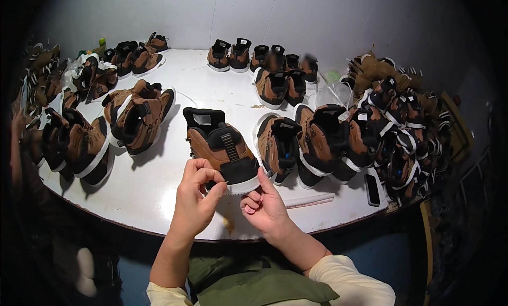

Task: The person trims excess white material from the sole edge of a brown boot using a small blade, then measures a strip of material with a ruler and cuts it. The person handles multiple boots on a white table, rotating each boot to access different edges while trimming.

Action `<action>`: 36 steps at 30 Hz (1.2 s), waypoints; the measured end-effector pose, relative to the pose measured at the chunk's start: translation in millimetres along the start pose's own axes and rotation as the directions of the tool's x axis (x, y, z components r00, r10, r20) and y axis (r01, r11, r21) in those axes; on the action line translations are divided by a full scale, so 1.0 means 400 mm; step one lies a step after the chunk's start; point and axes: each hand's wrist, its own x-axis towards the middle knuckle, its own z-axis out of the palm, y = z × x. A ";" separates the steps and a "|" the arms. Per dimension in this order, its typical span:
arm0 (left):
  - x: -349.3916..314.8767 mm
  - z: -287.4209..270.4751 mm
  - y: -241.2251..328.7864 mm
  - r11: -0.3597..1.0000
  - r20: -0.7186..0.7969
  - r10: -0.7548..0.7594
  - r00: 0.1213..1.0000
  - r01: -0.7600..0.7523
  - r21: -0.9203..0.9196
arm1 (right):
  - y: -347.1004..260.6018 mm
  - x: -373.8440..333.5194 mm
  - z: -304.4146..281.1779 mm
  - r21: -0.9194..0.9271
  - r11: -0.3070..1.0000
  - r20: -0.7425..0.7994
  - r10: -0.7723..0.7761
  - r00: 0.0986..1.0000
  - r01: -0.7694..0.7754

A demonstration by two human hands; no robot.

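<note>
Head view | your right grip clamped on the brown-black shoe, frame centre | your left grip pinched together by its sole

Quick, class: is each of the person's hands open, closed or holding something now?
Left hand: closed in a pinch at the sole of the shoe; whether it grips anything cannot be told.
Right hand: closed, holding the shoe.

You get bright light on the white tabletop, shadows beside the left shoes, blurred rear shoes, and bent, blackened edges.
</note>
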 end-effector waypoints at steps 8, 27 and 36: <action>0.007 -0.006 -0.005 0.999 0.062 -0.035 0.997 0.035 0.003 | -0.003 0.003 -0.008 -0.008 1.000 0.031 0.014 0.999 -0.014; 0.011 0.026 -0.005 0.998 -0.036 -0.003 0.999 0.005 0.060 | -0.004 0.007 -0.016 0.017 1.000 -0.007 0.012 1.000 -0.012; 0.007 0.048 -0.012 0.993 -0.110 0.064 0.992 -0.052 0.104 | -0.003 0.007 -0.010 0.017 1.000 -0.063 0.015 0.998 -0.014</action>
